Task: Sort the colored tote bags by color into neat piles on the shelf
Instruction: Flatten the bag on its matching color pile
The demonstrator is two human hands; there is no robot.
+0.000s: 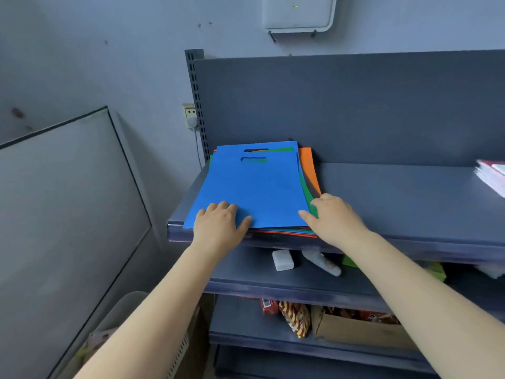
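shelf top tier — mixed stack, blue tote bag on top, green and orange edges beneath | left hand flat on blue bag's near edge, gripping nothing | right hand fingers spread at stack's near-right corner — grip unclear | cardboard box two tiers down holds packets

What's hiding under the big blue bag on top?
Under the blue bag more bags peek out: another blue one, a green one, an orange one, and thin red and orange edges at the front. How many there are is covered. Both hands rest on the pile.
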